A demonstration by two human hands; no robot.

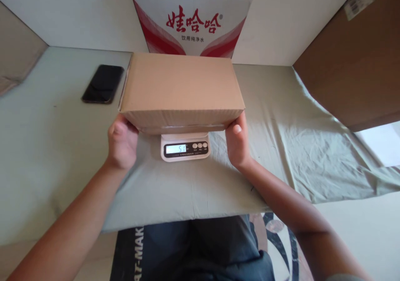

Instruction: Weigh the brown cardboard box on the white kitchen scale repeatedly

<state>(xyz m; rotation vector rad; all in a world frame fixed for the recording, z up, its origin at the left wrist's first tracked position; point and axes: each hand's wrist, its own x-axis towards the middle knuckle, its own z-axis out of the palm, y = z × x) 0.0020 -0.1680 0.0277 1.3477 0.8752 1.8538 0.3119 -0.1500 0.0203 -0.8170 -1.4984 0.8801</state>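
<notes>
In the head view, a plain cardboard box [183,83] sits at the centre, directly over the back part of a small white kitchen scale [185,158], hiding most of it. Whether the underside bears on the scale or hangs just above it, I cannot tell. The left hand [123,141] cups the lower near corner at one end of the box, and the right hand [237,141] cups the matching corner at the other end, so the box is held between the two. Both thumbs show at the near side, while the remaining fingers are largely hidden behind or under the cardboard; how firmly they press cannot be told. The scale's front panel sticks out toward the person, with a lit display [176,149] whose digits look like 51 and a row of round buttons [200,145] beside it. A dark phone [103,84] lies flat near the left end of the box. Everything stands on a pale green cloth [187,189], creased on the right. Behind the box is a white-and-red carton [193,23] with red Chinese lettering, and a larger brown carton [353,64] stands at far right, well apart from the hands.
</notes>
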